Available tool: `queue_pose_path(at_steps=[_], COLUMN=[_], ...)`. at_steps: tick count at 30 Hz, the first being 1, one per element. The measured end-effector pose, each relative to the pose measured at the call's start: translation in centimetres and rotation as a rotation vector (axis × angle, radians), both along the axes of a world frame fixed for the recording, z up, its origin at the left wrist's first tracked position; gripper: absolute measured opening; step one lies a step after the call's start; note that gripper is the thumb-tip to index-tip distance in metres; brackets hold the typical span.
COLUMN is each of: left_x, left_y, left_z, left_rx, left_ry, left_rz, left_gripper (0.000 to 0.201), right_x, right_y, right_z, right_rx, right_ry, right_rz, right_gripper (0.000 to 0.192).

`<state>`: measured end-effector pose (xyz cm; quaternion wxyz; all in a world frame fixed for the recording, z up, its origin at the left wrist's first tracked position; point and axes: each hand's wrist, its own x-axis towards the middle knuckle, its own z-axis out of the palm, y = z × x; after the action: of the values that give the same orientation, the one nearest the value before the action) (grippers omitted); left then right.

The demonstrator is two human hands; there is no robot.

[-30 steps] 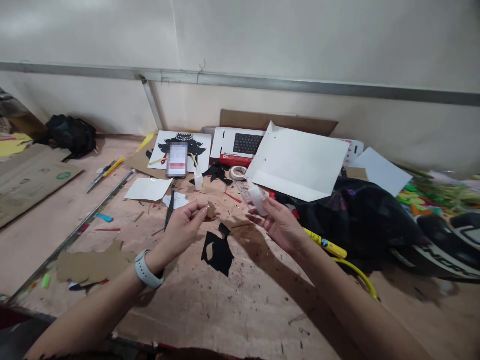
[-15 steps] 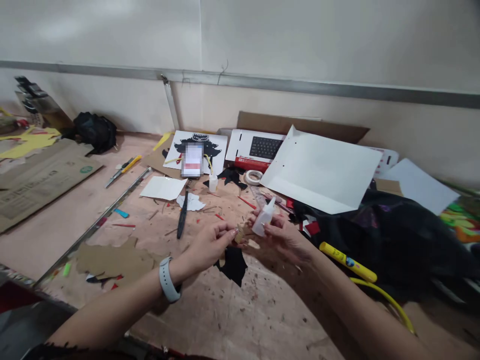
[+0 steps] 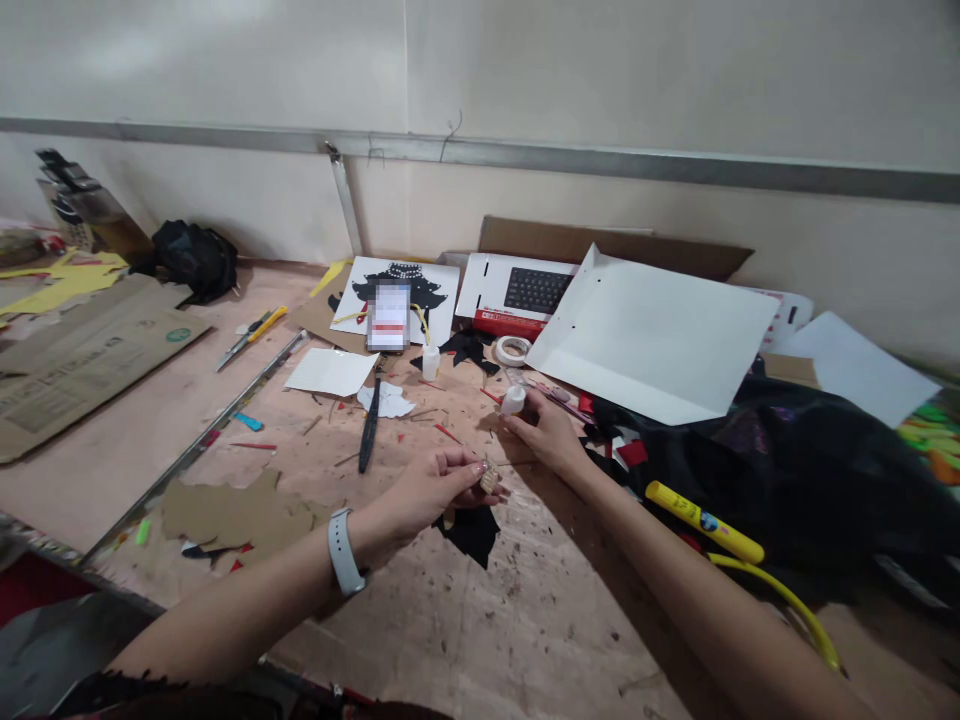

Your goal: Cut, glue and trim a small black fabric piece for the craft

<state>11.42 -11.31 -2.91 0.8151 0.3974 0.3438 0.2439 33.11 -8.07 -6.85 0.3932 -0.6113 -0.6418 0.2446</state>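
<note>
White plastic bottle (image 3: 513, 401) lowered, our right fingers (image 3: 523, 429) around it — only the small tan piece (image 3: 489, 479) our left fingers (image 3: 465, 480) pinch stays aloft.

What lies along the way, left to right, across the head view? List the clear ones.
Printed cardboard → cutter → small white card → left hand with a small piece → right hand holding a white bottle → yellow tube → colourful pile.

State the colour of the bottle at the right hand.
The bottle is whitish; the head view shows it.
</note>
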Motion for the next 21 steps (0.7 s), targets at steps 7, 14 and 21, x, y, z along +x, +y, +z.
queue_pose_path(at_steps=[7, 14, 21], left_x=[0.1, 0.0, 0.2], left_y=[-0.2, -0.3, -0.8], left_z=[0.5, -0.2, 0.0], left_rx=[-0.074, 0.031, 0.134], left_ry=[0.001, 0.041, 0.029], left_rz=[-0.006, 0.074, 0.124], left_gripper=[0.043, 0.038, 0.03], right_x=[-0.3, 1.4, -1.4], right_y=[-0.4, -3.8, -9.4], right_z=[0.5, 3.0, 4.8], right_rx=[0.017, 0.101, -0.221], right_ry=[0.02, 0.041, 0.463], right_rz=[-0.019, -0.102, -0.014], right_gripper=[0.036, 0.048, 0.028])
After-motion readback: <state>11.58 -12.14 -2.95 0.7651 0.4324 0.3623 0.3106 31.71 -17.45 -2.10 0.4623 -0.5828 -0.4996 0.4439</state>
